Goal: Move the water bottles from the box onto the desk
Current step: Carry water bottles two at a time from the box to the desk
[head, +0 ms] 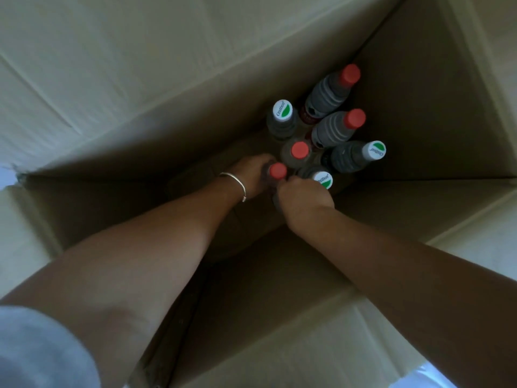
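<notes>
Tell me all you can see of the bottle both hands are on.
The bottle stands upright on the floor of the cardboard box, nearest the person in a cluster of seven. Its red cap is on; the body below looks like clear plastic, mostly hidden. The left hand, its wrist wearing a silver bangle, wraps its left side; the right hand closes on its right side. Its label is not visible.
</notes>
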